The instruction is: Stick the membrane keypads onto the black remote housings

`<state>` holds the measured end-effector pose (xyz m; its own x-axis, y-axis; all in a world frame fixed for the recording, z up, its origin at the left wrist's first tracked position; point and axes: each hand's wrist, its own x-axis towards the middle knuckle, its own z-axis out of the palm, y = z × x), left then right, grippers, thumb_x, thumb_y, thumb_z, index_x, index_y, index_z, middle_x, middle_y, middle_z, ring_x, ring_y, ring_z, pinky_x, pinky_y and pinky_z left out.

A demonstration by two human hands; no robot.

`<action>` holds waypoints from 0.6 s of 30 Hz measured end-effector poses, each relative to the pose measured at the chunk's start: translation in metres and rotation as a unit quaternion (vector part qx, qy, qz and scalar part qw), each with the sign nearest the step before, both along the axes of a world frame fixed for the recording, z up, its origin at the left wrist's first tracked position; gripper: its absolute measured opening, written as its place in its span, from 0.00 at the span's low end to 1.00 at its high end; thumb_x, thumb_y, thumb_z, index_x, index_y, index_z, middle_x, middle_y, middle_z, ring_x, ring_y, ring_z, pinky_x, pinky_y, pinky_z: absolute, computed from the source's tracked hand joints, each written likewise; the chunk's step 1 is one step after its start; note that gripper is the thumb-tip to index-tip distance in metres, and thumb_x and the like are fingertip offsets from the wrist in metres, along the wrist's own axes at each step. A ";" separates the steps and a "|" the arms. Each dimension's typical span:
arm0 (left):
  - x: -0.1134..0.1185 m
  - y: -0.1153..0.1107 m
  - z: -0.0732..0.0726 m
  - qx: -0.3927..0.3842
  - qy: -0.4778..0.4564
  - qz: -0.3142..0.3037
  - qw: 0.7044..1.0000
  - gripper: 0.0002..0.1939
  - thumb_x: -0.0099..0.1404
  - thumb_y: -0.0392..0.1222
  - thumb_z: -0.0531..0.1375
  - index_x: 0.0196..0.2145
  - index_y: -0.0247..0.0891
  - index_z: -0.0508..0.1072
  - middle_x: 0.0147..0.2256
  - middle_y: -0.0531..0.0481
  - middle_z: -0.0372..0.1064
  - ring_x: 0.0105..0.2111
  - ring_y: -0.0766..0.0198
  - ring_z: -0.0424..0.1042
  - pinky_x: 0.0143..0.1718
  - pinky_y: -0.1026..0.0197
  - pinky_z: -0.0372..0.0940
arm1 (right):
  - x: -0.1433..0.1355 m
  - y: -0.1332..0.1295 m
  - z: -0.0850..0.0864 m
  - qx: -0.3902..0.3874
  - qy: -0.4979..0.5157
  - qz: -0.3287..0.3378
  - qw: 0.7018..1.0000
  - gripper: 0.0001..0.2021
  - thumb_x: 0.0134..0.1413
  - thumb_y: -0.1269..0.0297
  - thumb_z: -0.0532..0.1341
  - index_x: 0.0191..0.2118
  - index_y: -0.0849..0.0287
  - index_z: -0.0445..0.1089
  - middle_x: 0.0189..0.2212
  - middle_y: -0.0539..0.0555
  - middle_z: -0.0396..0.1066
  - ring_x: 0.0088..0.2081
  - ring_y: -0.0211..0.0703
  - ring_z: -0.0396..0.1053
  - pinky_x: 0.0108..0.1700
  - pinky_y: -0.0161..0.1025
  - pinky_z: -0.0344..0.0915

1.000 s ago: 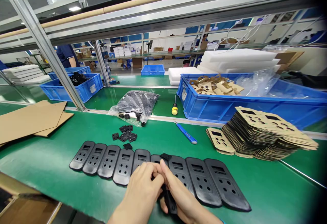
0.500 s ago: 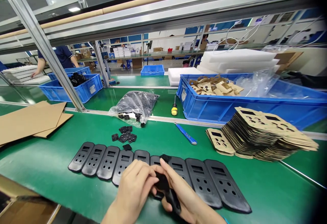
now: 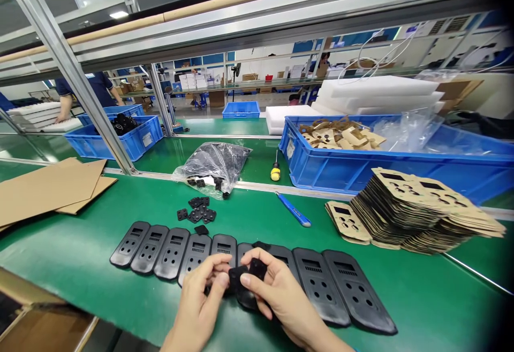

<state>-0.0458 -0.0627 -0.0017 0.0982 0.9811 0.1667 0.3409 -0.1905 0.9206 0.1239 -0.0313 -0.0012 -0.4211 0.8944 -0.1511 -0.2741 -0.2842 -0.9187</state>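
Note:
My left hand (image 3: pixel 203 293) pinches the left edge of a small black rubber keypad (image 3: pixel 237 276). My right hand (image 3: pixel 277 293) has its thumb on the same keypad, and a second black keypad (image 3: pixel 257 268) sits between its fingers. Both hands are over a row of black plastic covers (image 3: pixel 172 253), each with a window and round holes; the middle ones are partly hidden. One loose keypad (image 3: pixel 201 230) lies just beyond the row, near a small pile of keypads (image 3: pixel 198 212). Another dark piece (image 3: pixel 262 246) rests at the top of the covers behind my right hand.
Farther back lie a clear bag of black parts (image 3: pixel 219 162), a yellow screwdriver (image 3: pixel 275 171) and a blue cutter knife (image 3: pixel 294 210). Tan die-cut sheets (image 3: pixel 409 213) are stacked at right before a blue bin (image 3: pixel 321 170). Cardboard (image 3: pixel 52 186) lies left. A person (image 3: pixel 90 91) stands beyond.
My hands have turned and moved slightly apart. Two keypads now show between my fingers, where a dark piece was tilted downward in my right palm before.

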 end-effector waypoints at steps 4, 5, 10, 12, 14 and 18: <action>0.007 0.001 0.000 -0.070 -0.104 0.000 0.992 0.19 0.60 0.49 0.62 0.45 0.37 0.69 0.34 0.47 0.73 0.30 0.66 0.71 0.33 0.65 0.68 | -0.001 -0.002 0.000 -0.016 -0.007 -0.004 1.000 0.20 0.47 0.50 0.67 0.37 0.59 0.63 0.14 0.40 0.56 0.14 0.26 0.46 0.13 0.22 0.47; 0.007 0.002 0.000 -0.086 -0.128 0.000 0.988 0.20 0.59 0.49 0.63 0.45 0.37 0.69 0.33 0.48 0.72 0.29 0.67 0.70 0.32 0.66 0.67 | -0.001 -0.002 0.000 -0.019 -0.010 -0.003 1.000 0.20 0.48 0.49 0.66 0.37 0.59 0.63 0.14 0.40 0.57 0.14 0.26 0.46 0.13 0.22 0.46; 0.006 0.001 -0.001 -0.131 -0.215 -0.010 0.968 0.23 0.57 0.53 0.64 0.44 0.36 0.68 0.31 0.50 0.68 0.26 0.70 0.68 0.29 0.66 0.66 | -0.001 0.000 -0.003 -0.020 -0.032 0.000 0.999 0.22 0.48 0.45 0.64 0.36 0.60 0.64 0.13 0.42 0.60 0.12 0.26 0.46 0.13 0.25 0.45; 0.007 0.000 -0.004 -0.131 -0.210 -0.007 0.969 0.23 0.54 0.51 0.67 0.43 0.37 0.67 0.30 0.51 0.67 0.27 0.70 0.67 0.29 0.67 0.64 | -0.001 0.000 -0.005 -0.007 -0.048 -0.001 0.999 0.21 0.49 0.45 0.64 0.35 0.60 0.65 0.14 0.43 0.61 0.12 0.26 0.48 0.14 0.25 0.44; 0.006 0.000 -0.006 -0.121 -0.197 0.012 0.973 0.21 0.53 0.47 0.68 0.40 0.37 0.67 0.30 0.52 0.67 0.29 0.69 0.67 0.30 0.68 0.63 | -0.001 0.000 -0.004 0.011 -0.072 0.004 0.997 0.20 0.49 0.46 0.64 0.33 0.61 0.65 0.15 0.45 0.63 0.12 0.26 0.50 0.15 0.26 0.44; -0.026 0.008 -0.002 -0.043 -0.126 0.107 0.985 0.10 0.60 0.45 0.60 0.37 0.38 0.67 0.32 0.49 0.68 0.33 0.65 0.70 0.34 0.64 0.65 | 0.000 -0.003 -0.003 0.034 -0.122 0.035 0.991 0.21 0.49 0.44 0.63 0.32 0.62 0.68 0.18 0.47 0.65 0.13 0.27 0.51 0.16 0.28 0.44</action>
